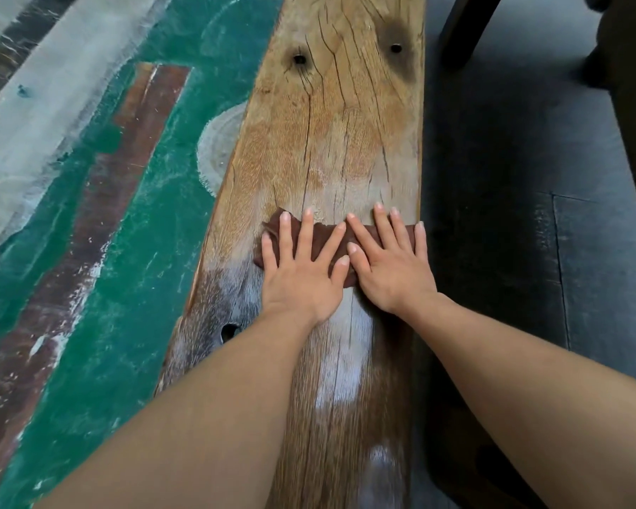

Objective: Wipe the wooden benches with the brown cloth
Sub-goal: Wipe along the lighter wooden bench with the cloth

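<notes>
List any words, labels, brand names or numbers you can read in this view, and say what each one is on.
There is no readable text.
The wooden bench shows only grain, cracks and dark holes.
The brown cloth, under the left hand and the right hand, is plain.
The green painted surface has worn paint patches but no letters.
The dark floor carries no markings.

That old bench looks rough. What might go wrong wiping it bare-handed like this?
1. Fingertips of the left hand and right hand reach past the brown cloth onto bare wood; the cracks there might give splinters.
2. The cloth could snag on those cracks or the dark holes ahead.
3. The right little finger sits at the edge of the bench, so that hand may slip off.
</notes>
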`<action>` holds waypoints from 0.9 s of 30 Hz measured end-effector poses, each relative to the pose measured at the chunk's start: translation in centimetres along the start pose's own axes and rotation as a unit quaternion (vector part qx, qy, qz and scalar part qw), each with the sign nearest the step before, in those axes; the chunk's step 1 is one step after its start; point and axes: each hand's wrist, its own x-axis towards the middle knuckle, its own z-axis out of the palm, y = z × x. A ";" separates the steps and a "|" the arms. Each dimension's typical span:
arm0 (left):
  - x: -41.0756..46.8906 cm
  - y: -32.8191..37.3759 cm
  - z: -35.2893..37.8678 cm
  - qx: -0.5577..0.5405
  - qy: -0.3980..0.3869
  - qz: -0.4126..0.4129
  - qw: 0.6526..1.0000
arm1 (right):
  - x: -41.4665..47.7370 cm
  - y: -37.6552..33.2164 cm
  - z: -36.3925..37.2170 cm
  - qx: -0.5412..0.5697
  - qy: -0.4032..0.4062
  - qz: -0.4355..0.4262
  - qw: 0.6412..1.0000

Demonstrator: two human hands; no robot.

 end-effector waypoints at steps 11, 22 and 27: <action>-10.4 -2.9 2.4 -0.018 0.021 -0.048 0.998 | -8.5 -5.1 2.4 -0.002 -0.043 0.002 0.999; -24.4 -7.0 4.0 -0.005 -0.030 -0.046 0.999 | -21.5 -11.3 6.6 -0.011 -0.086 -0.010 0.996; -21.6 -7.3 3.5 -0.016 -0.039 -0.062 0.997 | -17.6 -10.0 5.6 -0.034 -0.078 -0.070 0.994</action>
